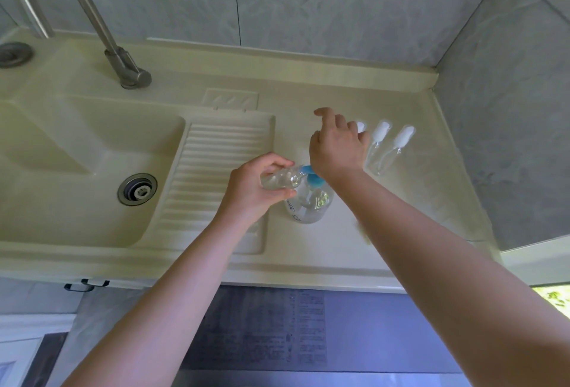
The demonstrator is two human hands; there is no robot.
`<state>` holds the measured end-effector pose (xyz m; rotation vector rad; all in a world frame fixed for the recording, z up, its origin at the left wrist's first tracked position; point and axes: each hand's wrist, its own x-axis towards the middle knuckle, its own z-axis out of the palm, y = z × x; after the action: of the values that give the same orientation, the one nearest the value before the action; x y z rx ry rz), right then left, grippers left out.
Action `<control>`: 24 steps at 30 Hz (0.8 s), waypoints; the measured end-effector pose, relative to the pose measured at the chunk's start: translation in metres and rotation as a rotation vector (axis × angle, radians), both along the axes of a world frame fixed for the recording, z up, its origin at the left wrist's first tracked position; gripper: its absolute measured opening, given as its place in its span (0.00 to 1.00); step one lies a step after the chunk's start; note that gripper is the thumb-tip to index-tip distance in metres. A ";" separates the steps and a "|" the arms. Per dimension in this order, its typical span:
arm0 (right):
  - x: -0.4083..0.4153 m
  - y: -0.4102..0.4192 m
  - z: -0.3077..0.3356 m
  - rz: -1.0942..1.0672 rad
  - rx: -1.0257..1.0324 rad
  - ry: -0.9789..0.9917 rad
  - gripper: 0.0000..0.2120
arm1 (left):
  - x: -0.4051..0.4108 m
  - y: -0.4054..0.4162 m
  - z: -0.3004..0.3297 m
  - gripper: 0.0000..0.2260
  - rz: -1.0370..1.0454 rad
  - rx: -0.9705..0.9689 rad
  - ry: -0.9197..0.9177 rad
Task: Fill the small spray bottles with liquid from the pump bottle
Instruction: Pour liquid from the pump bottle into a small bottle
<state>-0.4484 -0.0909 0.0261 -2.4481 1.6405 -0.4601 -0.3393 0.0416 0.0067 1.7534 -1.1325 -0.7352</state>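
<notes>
A clear pump bottle [308, 204] with a blue pump head [313, 175] stands on the cream counter [324, 251]. My left hand [256, 189] holds a small clear spray bottle [282, 177] tilted on its side, its open mouth against the blue spout. My right hand [336, 146] rests with the heel of the palm on the pump head, fingers spread and lifted. Two small spray bottles with white caps [377, 143] [394, 147] lie side by side to the right. A third white cap [361, 126] peeks out behind my right hand.
A sink basin [92, 155] with a metal drain [137, 189] lies at the left, beside a ribbed drainboard [216, 177]. A steel faucet [123, 59] rises behind it. Grey tiled walls close off the back and the right.
</notes>
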 end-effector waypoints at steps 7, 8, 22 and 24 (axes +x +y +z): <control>0.002 0.003 0.000 0.009 -0.049 0.036 0.26 | -0.001 0.001 0.002 0.20 -0.003 -0.014 0.008; 0.002 0.002 0.001 0.017 -0.062 0.049 0.26 | 0.000 0.001 0.001 0.20 0.002 -0.011 0.011; -0.001 0.000 -0.005 0.003 0.001 0.027 0.23 | -0.001 0.000 0.001 0.20 -0.005 -0.001 0.008; -0.001 -0.003 0.000 -0.001 0.015 -0.003 0.20 | 0.000 -0.001 0.003 0.19 -0.011 -0.004 0.003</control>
<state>-0.4491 -0.0937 0.0266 -2.4344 1.6381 -0.4500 -0.3396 0.0403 0.0093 1.7438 -1.1417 -0.7410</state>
